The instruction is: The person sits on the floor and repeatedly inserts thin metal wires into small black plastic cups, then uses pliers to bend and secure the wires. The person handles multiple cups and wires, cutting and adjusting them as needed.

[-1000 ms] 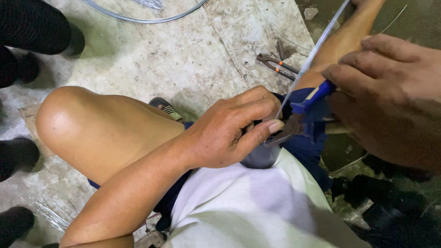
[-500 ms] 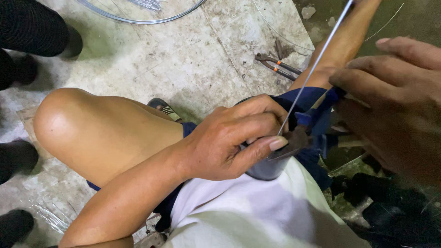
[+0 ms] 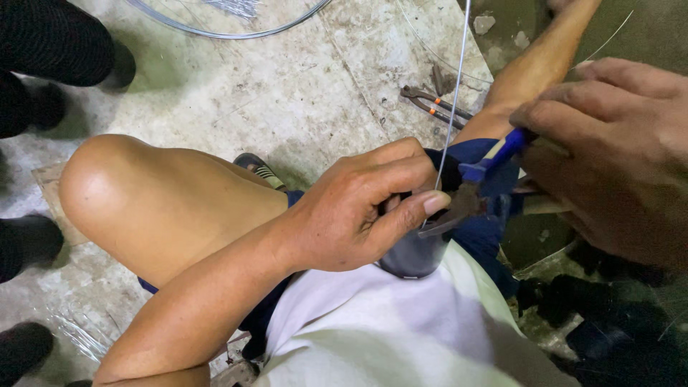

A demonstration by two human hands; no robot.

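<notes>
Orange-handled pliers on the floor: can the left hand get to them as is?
Probably not right away: the left hand is closed around a dark object by the wire; the orange-handled pliers lie unobstructed on the floor beyond.

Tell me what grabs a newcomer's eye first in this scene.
At centre, the left hand grips a dark grey rounded object against the lap. Beside it, the right hand works blue-handled pliers on a thin straight metal wire rising to the top edge. Orange-handled pliers lie on the concrete floor behind.
</notes>
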